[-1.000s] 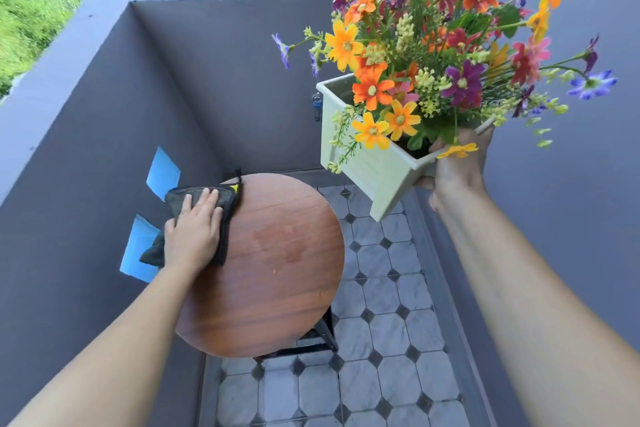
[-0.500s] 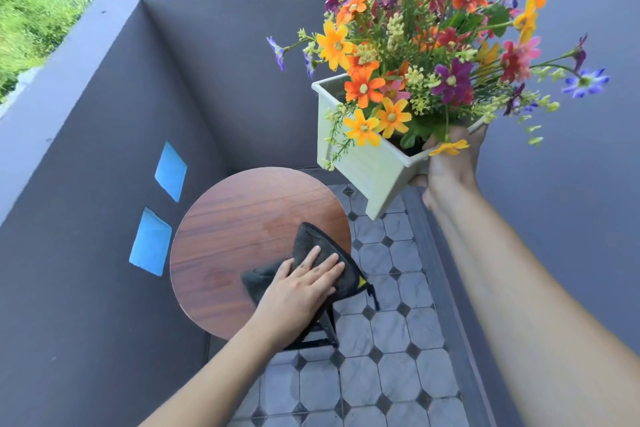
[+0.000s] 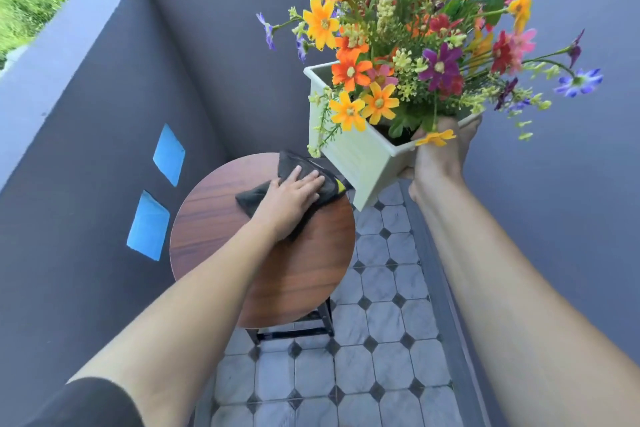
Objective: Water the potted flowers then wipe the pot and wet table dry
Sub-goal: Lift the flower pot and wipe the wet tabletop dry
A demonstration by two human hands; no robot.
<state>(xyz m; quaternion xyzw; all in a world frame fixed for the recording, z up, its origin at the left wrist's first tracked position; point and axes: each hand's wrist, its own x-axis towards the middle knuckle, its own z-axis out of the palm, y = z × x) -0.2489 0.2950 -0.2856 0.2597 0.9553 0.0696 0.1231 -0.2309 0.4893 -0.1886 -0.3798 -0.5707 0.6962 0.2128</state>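
Left hand (image 3: pixel 294 199), fingers flat and together, presses one dark cloth (image 3: pixel 311 180) onto the round wooden table (image 3: pixel 277 270), mid-frame. Right hand (image 3: pixel 438 156) grips one tilted flower pot (image 3: pixel 360 156) in the air, upper right. Tiled floor (image 3: pixel 391 340), grey walls, two blue patches (image 3: pixel 149 225).

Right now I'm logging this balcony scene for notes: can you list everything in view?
table: one, round, brown wood, low by the left wall
cloth: one, dark, on the table's far edge
pot: one, pale square, tilted, held in the air
flowers: many, mixed colours, in the pot
blue patches: two, on the left wall
floor tiles: grey, dark diamonds
left hand: pressed flat on the cloth
right hand: gripping the pot's rim
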